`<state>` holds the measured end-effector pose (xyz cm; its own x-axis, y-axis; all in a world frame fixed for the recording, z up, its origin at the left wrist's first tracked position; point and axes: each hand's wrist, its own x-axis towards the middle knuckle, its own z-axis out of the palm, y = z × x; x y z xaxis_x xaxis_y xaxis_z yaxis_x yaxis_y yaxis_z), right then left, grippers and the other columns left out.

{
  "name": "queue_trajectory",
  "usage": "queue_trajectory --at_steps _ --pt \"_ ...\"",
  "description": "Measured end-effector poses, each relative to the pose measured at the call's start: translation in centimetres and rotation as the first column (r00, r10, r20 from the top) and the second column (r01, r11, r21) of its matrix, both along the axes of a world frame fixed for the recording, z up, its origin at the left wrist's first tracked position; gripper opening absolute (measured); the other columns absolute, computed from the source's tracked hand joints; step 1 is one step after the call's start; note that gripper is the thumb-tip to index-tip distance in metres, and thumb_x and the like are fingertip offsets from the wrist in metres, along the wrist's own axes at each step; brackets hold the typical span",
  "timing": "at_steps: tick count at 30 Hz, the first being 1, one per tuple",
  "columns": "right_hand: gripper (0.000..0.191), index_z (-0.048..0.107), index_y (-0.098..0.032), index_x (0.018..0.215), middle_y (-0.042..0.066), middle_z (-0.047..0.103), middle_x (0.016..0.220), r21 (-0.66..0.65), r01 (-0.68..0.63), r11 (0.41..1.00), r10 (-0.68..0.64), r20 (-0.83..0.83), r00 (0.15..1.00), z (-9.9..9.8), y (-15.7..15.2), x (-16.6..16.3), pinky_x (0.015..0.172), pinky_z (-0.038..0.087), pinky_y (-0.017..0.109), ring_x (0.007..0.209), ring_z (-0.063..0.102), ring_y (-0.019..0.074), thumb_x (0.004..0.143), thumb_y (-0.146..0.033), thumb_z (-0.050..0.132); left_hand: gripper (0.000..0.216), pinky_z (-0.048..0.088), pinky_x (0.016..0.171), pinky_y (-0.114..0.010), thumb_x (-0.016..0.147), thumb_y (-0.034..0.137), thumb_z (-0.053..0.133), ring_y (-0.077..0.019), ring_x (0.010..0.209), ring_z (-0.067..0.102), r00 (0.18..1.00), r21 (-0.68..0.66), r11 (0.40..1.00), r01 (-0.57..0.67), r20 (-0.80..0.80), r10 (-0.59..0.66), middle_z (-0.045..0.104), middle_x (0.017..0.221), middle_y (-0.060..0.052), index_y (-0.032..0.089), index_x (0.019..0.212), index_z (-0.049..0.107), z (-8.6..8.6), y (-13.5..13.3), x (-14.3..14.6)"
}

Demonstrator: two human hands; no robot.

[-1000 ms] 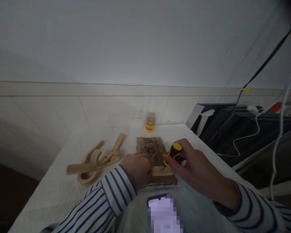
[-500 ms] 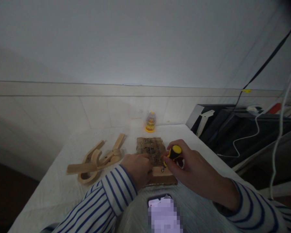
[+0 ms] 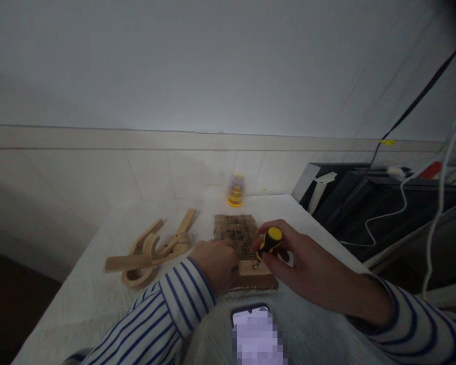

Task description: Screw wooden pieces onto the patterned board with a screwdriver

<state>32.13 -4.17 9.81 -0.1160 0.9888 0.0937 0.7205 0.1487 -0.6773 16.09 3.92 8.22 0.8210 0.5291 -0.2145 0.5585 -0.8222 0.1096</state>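
My right hand (image 3: 285, 248) is closed around a screwdriver (image 3: 271, 240) with a black and yellow handle. The tool leans over a light wooden block (image 3: 253, 268), its lower end close to a small metal screw (image 3: 256, 265) at the block's top face. At the block's left end, my left hand (image 3: 216, 263) is closed on the wood, with its fingertips partly hidden. Beneath and behind the block lies a brown printed paper packet (image 3: 235, 233).
Several curved and straight wooden pieces (image 3: 148, 253) lie on the white-covered table (image 3: 87, 294) to the left. A yellow-based clear bottle (image 3: 236, 191) stands near the wall. A phone (image 3: 256, 334) lies in front. Dark panels (image 3: 349, 203) and white cables (image 3: 441, 203) are at the right.
My right hand has turned slightly around the screwdriver, and its wrist and sleeve have shifted to the right. The handle's end has tipped a little left. My left hand stays put.
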Motion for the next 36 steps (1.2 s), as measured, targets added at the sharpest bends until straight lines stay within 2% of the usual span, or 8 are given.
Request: queue_trajectory --at_steps 6,14,22,28,36 --pt "0.011 0.045 -0.022 0.095 0.001 0.063 0.080 0.031 -0.009 0.999 0.007 0.062 0.998 0.1 0.1 0.3 0.051 0.040 0.026 0.064 0.058 0.0144 0.084 -0.024 0.047 0.024 0.052 0.061 -0.036 0.079 0.027 0.045 -0.0243 0.076 0.063 1.000 0.007 1.000 0.005 -0.003 -0.005 0.063 0.090 -0.008 0.020 0.081 0.068 -0.1 0.0 -0.1" --pt "0.015 0.047 -0.020 0.096 0.002 0.063 0.075 0.031 0.074 0.997 -0.077 0.093 0.993 -0.7 0.0 0.5 0.041 0.034 0.025 0.049 0.052 0.0121 0.087 -0.032 0.043 0.024 0.051 0.059 -0.034 0.079 0.027 0.045 -0.0237 0.075 0.063 1.000 0.018 1.000 0.021 0.004 -0.021 0.064 0.090 -0.007 0.018 0.078 0.067 -0.4 0.2 0.0" --pt "0.019 0.047 -0.020 0.094 0.003 0.066 0.077 0.035 0.130 0.991 -0.132 0.076 0.988 -0.8 -0.1 0.6 0.040 0.036 0.025 0.049 0.054 0.0126 0.086 -0.037 0.045 0.022 0.052 0.062 -0.035 0.079 0.028 0.047 -0.0241 0.076 0.063 1.000 0.028 0.999 0.022 0.007 -0.022 0.063 0.090 -0.008 0.018 0.078 0.067 -0.4 0.1 -0.1" --pt "0.019 0.047 -0.020 0.092 0.004 0.066 0.077 0.084 0.161 0.983 -0.168 0.094 0.981 -1.1 -0.2 0.6 0.043 0.039 0.026 0.053 0.058 0.0145 0.085 -0.038 0.047 0.024 0.052 0.061 -0.035 0.080 0.026 0.044 -0.0242 0.077 0.063 0.999 0.025 0.999 0.028 0.017 -0.029 0.063 0.091 -0.008 0.018 0.079 0.067 -0.5 0.2 0.0" --pt "0.018 0.046 -0.021 0.091 0.003 0.064 0.074 0.127 0.149 0.981 -0.161 0.091 0.983 -1.7 -0.2 0.6 0.043 0.039 0.026 0.057 0.059 0.0160 0.084 -0.038 0.047 0.024 0.051 0.061 -0.033 0.080 0.028 0.045 -0.0236 0.077 0.063 1.000 0.031 0.999 0.014 0.012 -0.015 0.064 0.092 -0.008 0.019 0.081 0.068 -0.5 0.1 0.0"
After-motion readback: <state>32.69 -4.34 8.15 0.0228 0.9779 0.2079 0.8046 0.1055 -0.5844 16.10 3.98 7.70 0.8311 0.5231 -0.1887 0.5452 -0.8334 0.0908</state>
